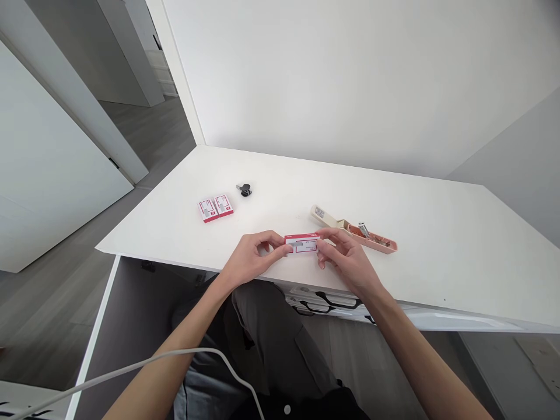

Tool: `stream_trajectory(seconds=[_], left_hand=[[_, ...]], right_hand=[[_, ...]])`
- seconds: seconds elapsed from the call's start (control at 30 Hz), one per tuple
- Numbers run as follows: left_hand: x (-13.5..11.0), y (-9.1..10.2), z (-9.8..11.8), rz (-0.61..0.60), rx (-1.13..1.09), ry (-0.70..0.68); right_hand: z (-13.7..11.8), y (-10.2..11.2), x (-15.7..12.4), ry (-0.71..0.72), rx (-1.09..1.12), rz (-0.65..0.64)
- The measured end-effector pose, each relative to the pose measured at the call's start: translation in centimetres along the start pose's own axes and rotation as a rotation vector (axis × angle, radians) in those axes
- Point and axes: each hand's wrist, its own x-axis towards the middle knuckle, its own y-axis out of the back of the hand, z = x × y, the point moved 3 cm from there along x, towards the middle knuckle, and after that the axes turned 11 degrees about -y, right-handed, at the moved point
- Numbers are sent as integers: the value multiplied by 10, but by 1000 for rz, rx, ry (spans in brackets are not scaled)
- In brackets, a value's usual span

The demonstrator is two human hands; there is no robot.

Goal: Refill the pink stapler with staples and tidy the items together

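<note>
A small red and white staple box [302, 244] is held between both my hands just above the white desk's [437, 233] front edge. My left hand [251, 258] pinches its left end with thumb and fingers closed. My right hand [345, 259] grips its right end the same way. Just beyond my right hand lies a pink and beige stapler [354, 229], swung open flat, with its metal staple channel showing.
Two more red and white staple boxes [216, 207] lie side by side at the desk's left. A small black and silver staple remover [244, 189] sits behind them. White walls close the back and right. A white cable [131, 367] crosses my lap.
</note>
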Motion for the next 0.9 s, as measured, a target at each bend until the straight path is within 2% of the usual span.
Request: stream_trajectory(seconds=[0.13,0.23,0.3,0.43,0.57,0.73,0.9], left_hand=[[-3,15,-4,256,87,68],[-11,37,-10,448,264,166],[-18,55,-14,508,414,214],[-29,86,-22,535,612,307],[-37,103,-29,525,708,421],[-42,104,-32,543,786,417],[-42,95,-27,522,783,264]], right_hand=[[-1,-5,-2,6,-69,-6],[0,-12,-4,2,-165,-48],[1,-17,-4,14,-224,-71],[2,-23,-2,57,-343,-53],[-1,-29,3,141,-484,-34],[-2,-38,12,162,-689,-26],[-4,-43,18,113,-843,13]])
